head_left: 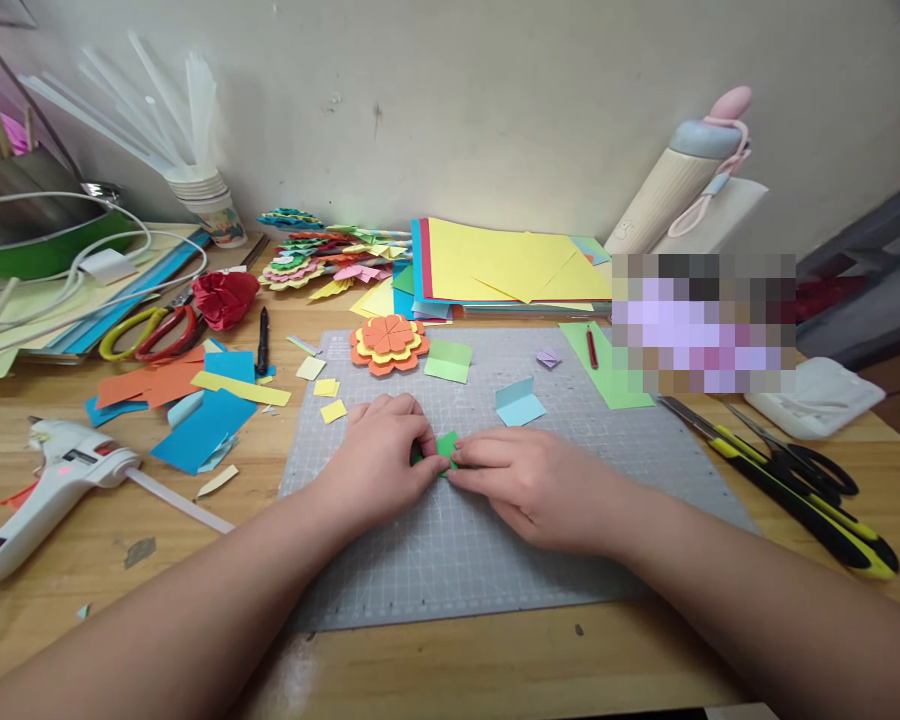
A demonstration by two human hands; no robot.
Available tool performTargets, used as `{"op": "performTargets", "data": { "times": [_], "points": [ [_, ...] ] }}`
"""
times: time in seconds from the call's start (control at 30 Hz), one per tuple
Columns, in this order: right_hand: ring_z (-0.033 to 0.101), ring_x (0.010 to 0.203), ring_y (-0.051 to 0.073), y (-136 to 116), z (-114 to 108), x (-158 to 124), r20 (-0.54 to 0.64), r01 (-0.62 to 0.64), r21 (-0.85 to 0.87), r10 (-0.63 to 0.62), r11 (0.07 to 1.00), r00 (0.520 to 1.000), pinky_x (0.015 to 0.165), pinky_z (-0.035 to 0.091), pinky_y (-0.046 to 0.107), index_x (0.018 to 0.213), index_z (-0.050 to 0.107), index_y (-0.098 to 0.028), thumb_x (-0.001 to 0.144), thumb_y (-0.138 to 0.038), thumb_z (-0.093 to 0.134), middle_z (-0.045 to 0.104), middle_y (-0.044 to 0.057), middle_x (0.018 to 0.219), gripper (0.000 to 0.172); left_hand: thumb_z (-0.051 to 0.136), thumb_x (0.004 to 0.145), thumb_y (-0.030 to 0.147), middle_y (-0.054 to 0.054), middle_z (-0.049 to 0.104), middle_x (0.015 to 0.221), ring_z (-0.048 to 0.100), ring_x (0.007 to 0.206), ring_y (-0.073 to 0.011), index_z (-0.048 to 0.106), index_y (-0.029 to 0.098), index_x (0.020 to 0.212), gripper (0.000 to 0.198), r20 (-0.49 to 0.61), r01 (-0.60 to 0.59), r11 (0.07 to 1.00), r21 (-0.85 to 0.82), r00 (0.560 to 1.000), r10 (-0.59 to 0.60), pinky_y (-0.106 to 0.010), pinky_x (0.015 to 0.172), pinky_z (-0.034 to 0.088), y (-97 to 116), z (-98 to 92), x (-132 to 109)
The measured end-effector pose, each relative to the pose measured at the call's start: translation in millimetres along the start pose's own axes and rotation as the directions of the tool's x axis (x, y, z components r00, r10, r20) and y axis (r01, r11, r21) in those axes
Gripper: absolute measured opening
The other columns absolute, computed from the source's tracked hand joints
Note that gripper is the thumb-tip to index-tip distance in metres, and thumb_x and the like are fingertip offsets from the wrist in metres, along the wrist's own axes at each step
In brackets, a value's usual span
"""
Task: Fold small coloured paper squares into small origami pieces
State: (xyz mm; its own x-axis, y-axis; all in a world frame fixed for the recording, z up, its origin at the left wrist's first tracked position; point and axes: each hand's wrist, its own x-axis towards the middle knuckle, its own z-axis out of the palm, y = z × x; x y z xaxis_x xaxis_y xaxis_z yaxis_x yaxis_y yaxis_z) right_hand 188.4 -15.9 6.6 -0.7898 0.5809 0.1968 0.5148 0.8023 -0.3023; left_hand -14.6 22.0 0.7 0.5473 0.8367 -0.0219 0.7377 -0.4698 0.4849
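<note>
A small piece of green paper (447, 452) is between my hands, low over the grey cutting mat (450, 560). My left hand (379, 450) has its fingers curled in and its thumb pressed against the paper's left side. From the right, my right hand (536, 480) holds the paper's edge with its fingertips. Part of the paper is hidden by the fingers. Beyond them lie a layered orange and yellow paper flower (388, 343), a light green folded paper (448, 361), a light blue folded paper (520, 402) and a small purple folded paper (548, 358).
At left are a glue gun (75, 465), blue paper scraps (204, 430) and red-handled scissors (169, 333). On the right lie a utility knife (802, 500) and black scissors (810, 470). Stacked yellow paper (510, 260) and a leaning bottle (667, 185) stand by the wall.
</note>
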Motion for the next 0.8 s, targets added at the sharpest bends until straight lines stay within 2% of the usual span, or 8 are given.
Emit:
{"op": "performTargets", "data": {
  "times": [0.23, 0.47, 0.67, 0.8],
  "points": [
    [0.059, 0.098, 0.021, -6.0, 0.9, 1.2, 0.017, -0.014, -0.033, 0.015, 0.999, 1.000, 0.083, 0.051, 0.040, 0.106, 0.067, -0.016, 0.092, -0.010, 0.043, 0.067, 0.012, 0.099, 0.028, 0.060, 0.078, 0.034, -0.004, 0.058, 0.087, 0.052, 0.092, -0.0253, 0.063, 0.021, 0.068, 0.017, 0.091, 0.008, 0.999, 0.040, 0.996, -0.011, -0.042, 0.082, 0.037, 1.4, -10.1, -3.4],
    [0.059, 0.095, 0.021, -6.5, 0.3, 1.9, 0.035, -0.013, -0.039, 0.015, 0.999, 0.999, 0.081, 0.050, 0.038, 0.105, 0.066, -0.015, 0.091, -0.010, 0.043, 0.066, 0.011, 0.099, 0.027, 0.062, 0.076, 0.032, -0.004, 0.058, 0.086, 0.052, 0.091, -0.0258, 0.061, 0.019, 0.063, 0.019, 0.049, 0.073, 0.997, 0.017, 0.996, -0.074, -0.043, 0.082, 0.037, 3.9, -8.0, -2.3],
    [0.056, 0.091, 0.021, -7.3, 0.5, 2.3, 0.094, -0.024, -0.076, 0.031, 0.997, 0.995, 0.081, 0.048, 0.037, 0.104, 0.066, -0.012, 0.093, -0.012, 0.042, 0.064, 0.012, 0.094, 0.027, 0.062, 0.076, 0.031, -0.003, 0.057, 0.084, 0.052, 0.089, -0.0251, 0.060, 0.019, 0.061, 0.019, 0.038, 0.081, 0.997, 0.006, 0.996, -0.081, -0.043, 0.082, 0.038, 3.6, -5.3, -1.7],
    [0.054, 0.087, 0.021, -7.4, 0.4, 2.3, 0.079, -0.033, -0.067, 0.038, 0.997, 0.996, 0.079, 0.047, 0.036, 0.103, 0.067, -0.012, 0.091, -0.012, 0.041, 0.063, 0.011, 0.093, 0.029, 0.062, 0.075, 0.032, -0.004, 0.057, 0.083, 0.052, 0.087, -0.0249, 0.060, 0.019, 0.061, 0.020, 0.039, 0.085, 0.996, 0.007, 0.996, -0.085, -0.042, 0.080, 0.038, 2.3, -4.4, -0.7]
  ]
}}
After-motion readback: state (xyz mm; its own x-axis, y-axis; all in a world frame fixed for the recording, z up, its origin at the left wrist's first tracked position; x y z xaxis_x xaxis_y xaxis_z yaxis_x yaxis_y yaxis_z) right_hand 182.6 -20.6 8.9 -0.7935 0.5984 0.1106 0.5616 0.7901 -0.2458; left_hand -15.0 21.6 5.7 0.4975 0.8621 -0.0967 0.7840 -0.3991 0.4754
